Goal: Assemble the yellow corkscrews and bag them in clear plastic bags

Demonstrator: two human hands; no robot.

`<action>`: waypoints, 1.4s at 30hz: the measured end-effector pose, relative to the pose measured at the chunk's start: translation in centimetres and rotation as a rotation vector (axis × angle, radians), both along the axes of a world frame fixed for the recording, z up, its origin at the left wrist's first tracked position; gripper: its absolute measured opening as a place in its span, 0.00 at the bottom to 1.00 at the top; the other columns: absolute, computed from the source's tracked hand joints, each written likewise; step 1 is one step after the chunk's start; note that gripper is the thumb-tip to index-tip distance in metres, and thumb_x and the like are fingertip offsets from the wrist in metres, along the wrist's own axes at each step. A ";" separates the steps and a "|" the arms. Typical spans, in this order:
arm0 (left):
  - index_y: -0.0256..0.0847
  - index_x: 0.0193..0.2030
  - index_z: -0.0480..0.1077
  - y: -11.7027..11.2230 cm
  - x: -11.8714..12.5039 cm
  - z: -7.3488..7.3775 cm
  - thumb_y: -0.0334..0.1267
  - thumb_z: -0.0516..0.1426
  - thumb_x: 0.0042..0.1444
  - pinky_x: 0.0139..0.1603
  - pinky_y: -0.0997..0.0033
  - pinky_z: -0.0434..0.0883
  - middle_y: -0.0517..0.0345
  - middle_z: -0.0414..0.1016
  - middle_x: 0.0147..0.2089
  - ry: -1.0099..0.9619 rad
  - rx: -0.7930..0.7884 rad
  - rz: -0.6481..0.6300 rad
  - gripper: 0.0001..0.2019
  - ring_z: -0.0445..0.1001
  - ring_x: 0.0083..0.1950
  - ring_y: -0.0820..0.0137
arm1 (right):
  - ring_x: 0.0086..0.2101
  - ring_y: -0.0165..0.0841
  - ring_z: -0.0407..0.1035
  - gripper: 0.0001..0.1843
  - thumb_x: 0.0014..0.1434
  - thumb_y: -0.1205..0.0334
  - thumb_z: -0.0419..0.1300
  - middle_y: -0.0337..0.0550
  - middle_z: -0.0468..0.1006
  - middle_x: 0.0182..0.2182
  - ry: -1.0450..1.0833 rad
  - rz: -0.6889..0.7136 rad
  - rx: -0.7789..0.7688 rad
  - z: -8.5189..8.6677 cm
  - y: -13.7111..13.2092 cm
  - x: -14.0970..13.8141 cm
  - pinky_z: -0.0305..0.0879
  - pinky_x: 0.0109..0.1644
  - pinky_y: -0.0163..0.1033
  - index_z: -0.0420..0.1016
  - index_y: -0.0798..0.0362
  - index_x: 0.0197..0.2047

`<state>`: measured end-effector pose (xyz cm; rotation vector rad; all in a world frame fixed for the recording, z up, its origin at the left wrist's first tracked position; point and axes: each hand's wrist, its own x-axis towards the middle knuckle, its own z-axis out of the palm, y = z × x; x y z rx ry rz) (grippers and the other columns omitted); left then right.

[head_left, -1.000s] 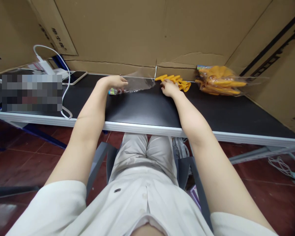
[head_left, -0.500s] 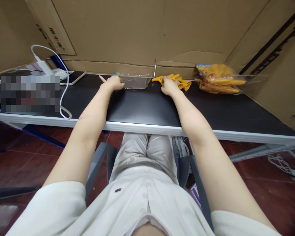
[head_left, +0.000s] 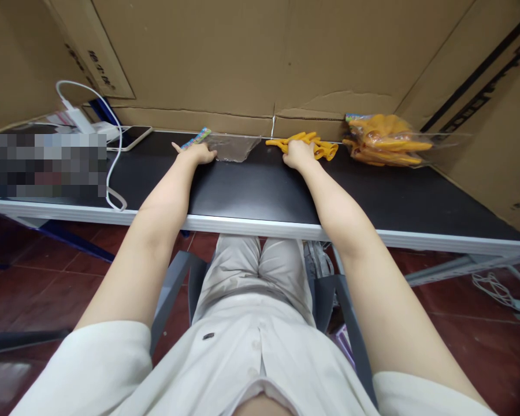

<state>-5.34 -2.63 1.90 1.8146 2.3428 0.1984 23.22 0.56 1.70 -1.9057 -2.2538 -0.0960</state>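
On the black tabletop, my left hand (head_left: 198, 153) is closed on the header end of a flat, clear plastic bag (head_left: 236, 147). The bag's colourful header card (head_left: 197, 138) shows just beyond my knuckles. Further right, my right hand (head_left: 299, 154) is closed over a small pile of yellow plastic horn-shaped pieces (head_left: 328, 151) with flared, hollow ends. My fingertips there are partly hidden behind the hand. A filled clear bag of similar yellow pieces (head_left: 385, 141) lies to the right of that pile.
Cardboard walls (head_left: 225, 58) stand along the back and sides. At left are a phone (head_left: 134, 138), a white cable (head_left: 112, 167) and a blurred-out patch. The table's silver front edge (head_left: 255, 226) runs above my lap.
My left hand has turned the clear bag, so its header card shows more and its far end slants. My right hand has barely shifted on the yellow pieces.
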 end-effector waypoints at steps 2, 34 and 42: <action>0.50 0.83 0.63 0.1 -0.2 -0.1 0.59 0.54 0.68 0.80 0.20 0.56 0.40 0.63 0.84 0.003 -0.004 0.003 0.38 0.56 0.87 0.40 | 0.66 0.66 0.72 0.25 0.75 0.60 0.53 0.73 0.80 0.62 0.001 0.005 0.015 -0.2 0.5 0.1 0.51 0.77 0.73 0.79 0.67 0.64; 0.32 0.70 0.76 2.2 -0.4 -1.8 0.40 0.56 0.71 0.76 0.32 0.64 0.33 0.76 0.74 0.069 0.194 -0.006 0.25 0.70 0.77 0.41 | 0.52 0.52 0.81 0.31 0.60 0.50 0.76 0.53 0.88 0.49 0.268 0.346 -0.031 1.0 1.2 1.9 0.75 0.63 0.53 0.86 0.57 0.63; 0.33 0.58 0.80 1.9 4.8 -1.9 0.41 0.56 0.70 0.72 0.55 0.71 0.37 0.83 0.62 -0.092 0.406 -0.230 0.18 0.78 0.66 0.49 | 0.51 0.52 0.82 0.23 0.58 0.48 0.78 0.50 0.89 0.47 0.238 0.316 -0.157 1.1 1.6 2.3 0.75 0.63 0.55 0.89 0.53 0.52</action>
